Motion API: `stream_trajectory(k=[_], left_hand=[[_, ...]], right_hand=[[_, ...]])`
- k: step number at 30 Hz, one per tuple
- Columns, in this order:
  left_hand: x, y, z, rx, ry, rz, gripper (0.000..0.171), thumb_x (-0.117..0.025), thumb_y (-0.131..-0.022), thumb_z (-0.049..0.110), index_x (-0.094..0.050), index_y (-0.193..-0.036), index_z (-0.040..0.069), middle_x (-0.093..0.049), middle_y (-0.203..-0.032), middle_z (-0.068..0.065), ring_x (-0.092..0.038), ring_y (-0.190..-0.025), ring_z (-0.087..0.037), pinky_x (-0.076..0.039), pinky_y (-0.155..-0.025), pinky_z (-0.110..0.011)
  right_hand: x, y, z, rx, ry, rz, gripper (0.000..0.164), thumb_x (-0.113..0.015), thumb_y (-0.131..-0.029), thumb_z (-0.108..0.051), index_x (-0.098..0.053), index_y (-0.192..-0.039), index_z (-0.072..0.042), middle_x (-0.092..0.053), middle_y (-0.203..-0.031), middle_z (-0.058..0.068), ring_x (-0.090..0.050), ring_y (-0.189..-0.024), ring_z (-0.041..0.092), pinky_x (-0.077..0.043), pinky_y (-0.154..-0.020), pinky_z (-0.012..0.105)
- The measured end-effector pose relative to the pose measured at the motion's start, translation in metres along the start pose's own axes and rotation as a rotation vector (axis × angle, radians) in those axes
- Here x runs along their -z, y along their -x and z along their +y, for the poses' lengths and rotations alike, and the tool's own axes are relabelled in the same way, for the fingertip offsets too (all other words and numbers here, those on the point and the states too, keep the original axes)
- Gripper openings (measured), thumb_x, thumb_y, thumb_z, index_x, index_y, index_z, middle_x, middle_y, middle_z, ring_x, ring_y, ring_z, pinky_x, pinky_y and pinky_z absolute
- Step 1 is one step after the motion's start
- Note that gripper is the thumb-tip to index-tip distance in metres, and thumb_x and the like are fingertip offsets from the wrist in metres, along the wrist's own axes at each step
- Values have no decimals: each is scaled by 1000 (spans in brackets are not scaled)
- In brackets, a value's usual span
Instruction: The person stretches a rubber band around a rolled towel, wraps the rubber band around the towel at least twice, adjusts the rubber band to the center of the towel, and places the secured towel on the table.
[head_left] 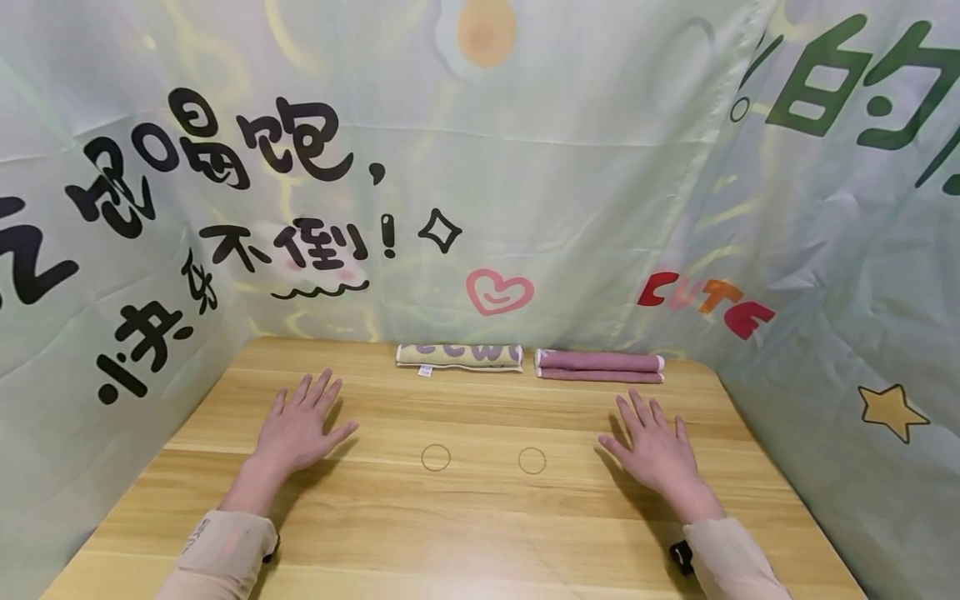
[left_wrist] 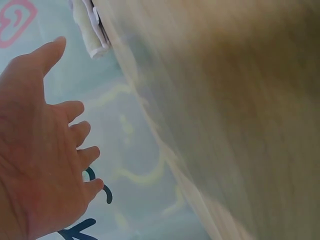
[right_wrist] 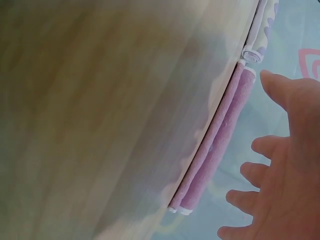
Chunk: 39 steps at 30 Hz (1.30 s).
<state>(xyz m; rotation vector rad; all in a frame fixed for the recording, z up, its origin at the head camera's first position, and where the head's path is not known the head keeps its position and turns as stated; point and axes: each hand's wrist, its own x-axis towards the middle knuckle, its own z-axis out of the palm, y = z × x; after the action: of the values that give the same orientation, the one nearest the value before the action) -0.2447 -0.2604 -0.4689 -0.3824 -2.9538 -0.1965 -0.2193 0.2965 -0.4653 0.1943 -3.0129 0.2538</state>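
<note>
A: Quick, how's the grip?
B: L hand (head_left: 296,429): fingers spread wide, thumb out, palm bare. R hand (head_left: 651,446): same. Both look held over the table (head_left: 480,542), w/ shadows (head_left: 296,487) beside them.
A: Nearest stuff?
B: Yellow roll (head_left: 459,357) & purple roll (head_left: 600,363), both cloth, lying at the table's far edge, beyond the fingertips. Purple's just beside yellow, nearer the R hand.
A: Surface & room?
B: Light wood, 2 thin circles (head_left: 436,457) marked btwn the hands. Cloth walls (head_left: 600,208) at back & both sides, printed w/ a pink heart (head_left: 500,293), yellow star (head_left: 894,412), etc.
A: Wrist cams add anything?
B: Yep. They get the palms; head cam gets the backs. R wrist cam also shows yellow's coiled end. Only head cam has the 2 circles & yellow's white tag (head_left: 425,371).
</note>
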Motion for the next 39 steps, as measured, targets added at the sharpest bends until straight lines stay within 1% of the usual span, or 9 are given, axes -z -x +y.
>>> stream_trajectory(k=[4,8,15,21,27,30,33,39], left_hand=[[2,-1,2,-8,2,2,90,-49,-101,67,-30,-163,4,-18,-171,-19,-16,-155,-47,-11,-121,-71],[3,-3,4,-19,7,20,90,-49,-101,67,-29,-163,4,-17,-171,-18,-18,-155,-46,-11,-121,-70],[4,-6,7,-31,4,51,87,-52,-101,64,-33,-162,5,-20,-171,-17,-23,-154,-46,-12,-121,-70],[6,-8,11,-52,-3,60,86,-51,-102,64,-33,-162,5,-20,-171,-17,-25,-153,-45,-14,-121,-71],[5,-9,16,-62,1,59,85,-51,-102,64,-34,-162,6,-20,-171,-15,-25,-153,-45,-15,-121,-70],[4,-9,20,-77,7,59,85,-51,-101,64,-34,-162,6,-20,-171,-15,-25,-153,-44,-16,-121,-70],[5,-10,26,-92,4,60,86,-52,-101,64,-34,-162,7,-21,-171,-13,-24,-154,-43,-15,-122,-68],[5,-15,43,-146,-7,54,86,-54,-101,63,-31,-163,9,-19,-172,-11,-22,-156,-40,-18,-123,-66]], right_hand=[[0,-1,-1,9,5,6,86,-57,-101,-60,-33,-161,-5,-25,-167,24,-23,-150,54,-15,-113,80],[1,-2,-3,17,4,18,85,-56,-101,-61,-34,-161,-5,-26,-167,24,-24,-150,54,-16,-113,80],[5,-7,-8,33,-2,35,83,-58,-101,-59,-35,-161,-6,-26,-167,23,-24,-150,53,-17,-113,80],[9,-13,-15,67,-12,49,83,-56,-102,-59,-33,-162,-7,-21,-170,19,-24,-151,51,-15,-115,78],[11,-21,-26,97,-36,46,83,-56,-103,-56,-27,-165,-9,-21,-170,20,-18,-154,49,-12,-117,77],[12,-26,-33,118,-42,50,82,-57,-103,-54,-28,-165,-9,-20,-171,18,-19,-154,48,-12,-118,75],[13,-32,-40,149,-49,54,80,-56,-104,-55,-30,-164,-8,-19,-171,17,-21,-154,47,-12,-119,73],[16,-44,-53,206,-60,70,78,-57,-104,-52,-33,-163,-9,-28,-168,20,-24,-154,45,-11,-121,71]])
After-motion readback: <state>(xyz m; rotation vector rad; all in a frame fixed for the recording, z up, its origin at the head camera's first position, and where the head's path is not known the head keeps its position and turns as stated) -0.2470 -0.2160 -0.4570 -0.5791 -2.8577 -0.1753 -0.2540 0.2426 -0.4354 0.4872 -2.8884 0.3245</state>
